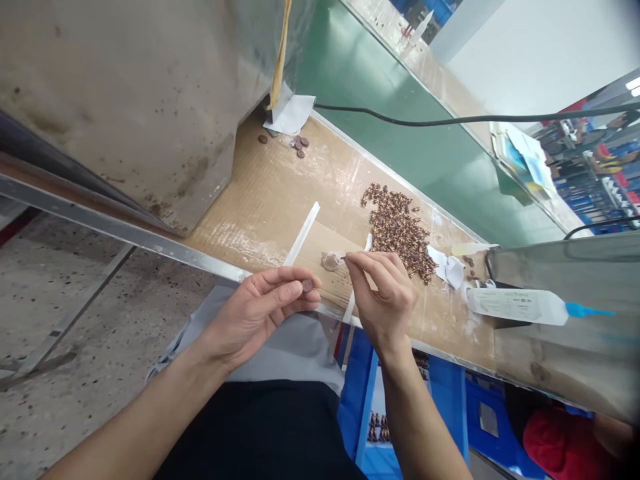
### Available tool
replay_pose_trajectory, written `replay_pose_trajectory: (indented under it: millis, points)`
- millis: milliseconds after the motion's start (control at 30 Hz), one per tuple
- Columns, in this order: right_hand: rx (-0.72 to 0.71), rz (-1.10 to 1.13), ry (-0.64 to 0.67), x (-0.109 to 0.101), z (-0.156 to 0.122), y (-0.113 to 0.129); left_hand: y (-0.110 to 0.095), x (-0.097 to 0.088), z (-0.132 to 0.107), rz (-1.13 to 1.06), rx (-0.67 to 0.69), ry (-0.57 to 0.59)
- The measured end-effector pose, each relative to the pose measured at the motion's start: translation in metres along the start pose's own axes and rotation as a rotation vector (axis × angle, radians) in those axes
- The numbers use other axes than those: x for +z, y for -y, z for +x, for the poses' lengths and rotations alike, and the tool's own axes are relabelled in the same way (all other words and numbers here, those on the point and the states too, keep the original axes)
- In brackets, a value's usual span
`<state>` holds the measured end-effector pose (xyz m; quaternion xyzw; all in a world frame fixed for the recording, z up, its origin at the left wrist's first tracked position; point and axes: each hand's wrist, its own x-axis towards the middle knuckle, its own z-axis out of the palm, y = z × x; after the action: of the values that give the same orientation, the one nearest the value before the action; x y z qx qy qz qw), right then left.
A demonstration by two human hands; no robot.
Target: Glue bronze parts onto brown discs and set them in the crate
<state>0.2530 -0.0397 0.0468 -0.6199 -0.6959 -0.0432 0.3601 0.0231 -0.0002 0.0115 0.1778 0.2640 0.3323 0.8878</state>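
Note:
My left hand (273,307) pinches a small round brown disc (307,285) between thumb and fingertips, above the near edge of the cardboard-covered bench (250,207). My right hand (383,293) is closed in a pinch on something small and dark whose kind I cannot make out. Its tip is at the edge of a shiny, clear glue-like blob (331,261) on a taped piece of cardboard (325,237). Just beyond my right hand lies a heap of tiny brown and gold parts (400,227).
Several brown discs (300,143) lie by white paper (293,115) at the far left. A white bottle with a blue nozzle (520,305) lies to the right. A metal housing (125,100) stands at left. Below are blue crates (355,393). A black cable (425,123) crosses behind.

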Motion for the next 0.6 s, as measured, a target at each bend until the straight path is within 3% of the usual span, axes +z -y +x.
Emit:
replay_pose_trajectory:
  millis: [333,600]
  points:
    - [0.168,0.149,-0.097,0.0024,-0.0019,-0.0018,0.0010,0.0052,0.0032,-0.003,-0.031,-0.008]
    - [0.149,0.171,-0.091,0.0058,-0.0065,-0.0052,0.0022,0.0066,0.0030,0.026,-0.025,-0.015]
